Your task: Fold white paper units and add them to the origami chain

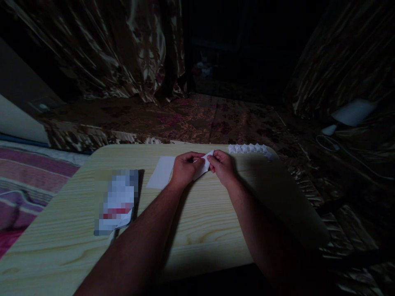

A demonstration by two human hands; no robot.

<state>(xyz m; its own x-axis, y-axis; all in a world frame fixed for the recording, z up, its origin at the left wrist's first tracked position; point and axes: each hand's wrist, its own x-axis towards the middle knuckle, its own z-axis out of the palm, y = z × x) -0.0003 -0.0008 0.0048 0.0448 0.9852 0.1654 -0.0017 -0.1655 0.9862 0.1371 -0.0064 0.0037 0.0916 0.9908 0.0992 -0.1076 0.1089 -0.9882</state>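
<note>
A white piece of paper [203, 166], folded to a point at its upper right, is pinched between both hands just above the table. My left hand [187, 167] is closed on its left part, thumb over the front. On the upper right corner, my right hand [221, 163] grips with thumb and fingers. Partly behind the left hand lies a flat white sheet of paper [159, 172]. Beyond the right hand, several small white folded paper pieces [247, 148] stand in a row by the far table edge, with a dimmer one [269, 156] near the corner.
The pale wooden table [200, 230] has rounded corners. On its left lies a blurred-out flat device [119, 201] with a cable. A striped bedcover [27, 176] is at the left, patterned curtains [148, 49] hang behind, and a white lamp [353, 113] stands at the right.
</note>
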